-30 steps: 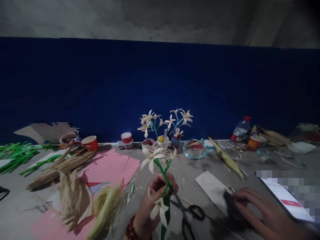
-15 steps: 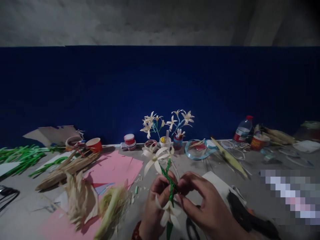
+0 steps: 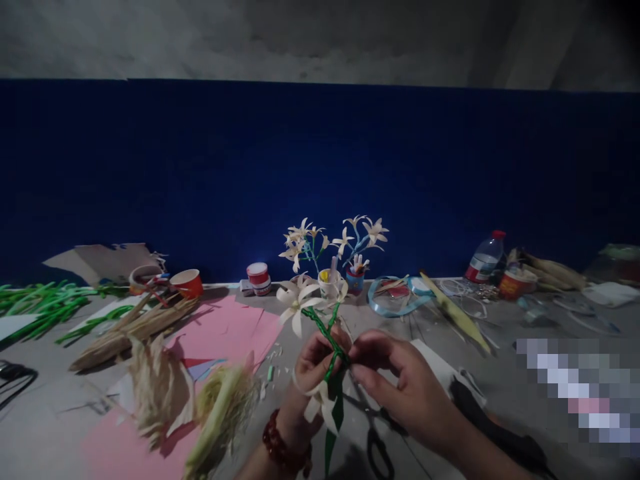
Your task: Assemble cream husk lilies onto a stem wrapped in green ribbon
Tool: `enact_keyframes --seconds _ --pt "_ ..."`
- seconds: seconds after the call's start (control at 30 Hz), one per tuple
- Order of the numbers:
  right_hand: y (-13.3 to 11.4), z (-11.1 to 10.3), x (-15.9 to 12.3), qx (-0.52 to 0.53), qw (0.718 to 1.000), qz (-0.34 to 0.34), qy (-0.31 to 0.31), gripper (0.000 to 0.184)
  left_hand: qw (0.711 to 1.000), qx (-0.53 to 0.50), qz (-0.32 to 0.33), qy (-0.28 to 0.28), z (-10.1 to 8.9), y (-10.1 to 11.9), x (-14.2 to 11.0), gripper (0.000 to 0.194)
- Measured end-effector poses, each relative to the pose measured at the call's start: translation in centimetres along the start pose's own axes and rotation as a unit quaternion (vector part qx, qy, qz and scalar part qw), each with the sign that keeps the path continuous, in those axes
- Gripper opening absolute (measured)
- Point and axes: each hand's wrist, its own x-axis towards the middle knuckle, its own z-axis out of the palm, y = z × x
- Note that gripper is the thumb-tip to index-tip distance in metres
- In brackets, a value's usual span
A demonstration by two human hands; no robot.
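Observation:
My left hand [image 3: 313,367], with a dark red bead bracelet [image 3: 285,447] at its wrist, is closed around the green-wrapped stem [image 3: 325,330] of an artificial flower spray. Pale cream blossoms top its branches, a large flower [image 3: 297,300] at the upper left and a smaller one [image 3: 337,293] beside it. Another pale flower [image 3: 321,403] hangs below the left fingers. From the joint a dark green strip [image 3: 334,413] dangles downward. My right hand [image 3: 395,373] pinches at the stem's joint from the right; its fingertips are partly hidden there.
Scissors [image 3: 375,447] lie under my hands, a black glue-gun-like tool [image 3: 495,427] to the right. Finished flower sprays [image 3: 360,233] stand in cups at the back. Corn husks [image 3: 155,393], pink paper [image 3: 230,333] and green stems [image 3: 45,307] are left; a bottle [image 3: 485,260] is back right.
The flower spray has tilted leftward in my hands, its lower flower shifting left. More of the bracelet, the green strip and the scissors shows. The view has shifted slightly.

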Motion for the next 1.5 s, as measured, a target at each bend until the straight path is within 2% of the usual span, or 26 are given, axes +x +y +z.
enact_keyframes --seconds 0.2,0.33,0.57,0.73,0.8,0.9,0.97,1.0,1.17,1.23,1.37,1.5 --pt "-0.8 0.2 -0.8 -0.107 0.992 -0.058 0.030 0.015 1.000 -0.003 0.010 0.011 -0.2 -1.1 -0.7 0.019" --pt "-1.0 0.2 -0.9 -0.144 0.985 -0.087 0.036 0.013 0.999 0.003 0.026 0.028 0.2 -1.1 -1.3 0.014" --pt "-1.4 0.5 -0.7 -0.151 0.986 -0.053 0.038 0.010 0.997 0.039 0.057 0.038 0.9 -0.9 -2.2 0.010" --pt "-1.1 0.5 -1.0 -0.179 0.978 -0.086 0.058 0.007 0.996 0.034 0.049 0.068 1.2 -1.1 -2.4 0.014" --pt "-1.0 0.6 -1.2 -0.224 0.964 -0.114 0.086 0.009 0.996 0.025 0.043 0.072 1.6 -1.1 -2.5 0.013" --pt "-0.9 0.7 -1.5 -0.313 0.914 -0.213 0.144 0.017 0.994 0.018 0.035 0.098 2.2 -1.1 -2.7 0.011" --pt "-0.8 0.7 -2.0 -0.344 0.883 -0.273 0.165 0.014 0.993 0.004 0.020 0.118 2.4 -1.1 -2.8 0.011" --pt "-0.7 0.7 -2.3 -0.352 0.876 -0.286 0.162 0.016 0.992 -0.005 0.011 0.125 2.5 -1.1 -2.7 0.012" --pt "-0.1 0.7 -4.8 -0.381 0.873 -0.284 0.112 0.021 0.985 -0.033 0.016 0.170 2.0 -1.5 -1.9 0.021" --pt "0.5 1.1 -5.7 -0.368 0.884 -0.266 0.112 0.023 0.979 -0.030 0.020 0.202 1.6 -1.7 -1.5 0.021" --pt "2.0 3.0 -5.9 -0.345 0.906 -0.193 0.155 0.020 0.973 -0.027 -0.003 0.229 1.1 -2.0 -1.1 0.017" --pt "2.6 4.0 -4.4 -0.353 0.877 -0.245 0.214 0.016 0.975 -0.027 -0.029 0.218 0.8 -2.2 -1.3 0.014"
